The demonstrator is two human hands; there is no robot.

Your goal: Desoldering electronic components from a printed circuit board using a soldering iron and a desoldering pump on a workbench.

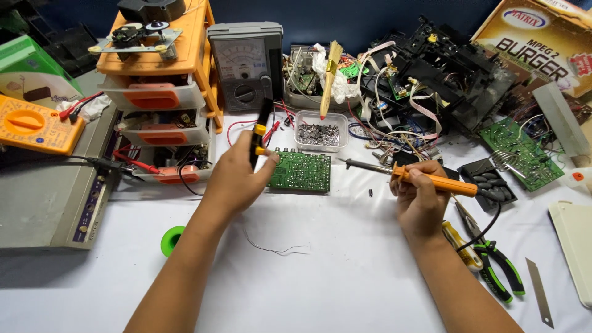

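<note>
Gripping an orange-handled soldering iron (pixel 425 179), the right hand (pixel 419 200) aims its tip left. The left hand (pixel 237 179) clasps a black-and-yellow tool (pixel 260 132) beside the green circuit board (pixel 300 172).

white-covered table (pixel 345 271): green circuit board (pixel 300 171), clear tray of metal bits (pixel 320 131), loose wire (pixel 274 248), green tape roll (pixel 171 239), green-handled pliers (pixel 496 265), cutter blade (pixel 539 290), orange drawer unit (pixel 161 92).

Two circuit boards (pixel 300 171) (pixel 520 151), two multimeters (pixel 246 65) (pixel 34 125)

Bright, even light falls on a white-covered surface (pixel 345 271), and behind it stands a dark blue wall (pixel 345 21). An orange drawer unit (pixel 185 68) sits back left.
</note>
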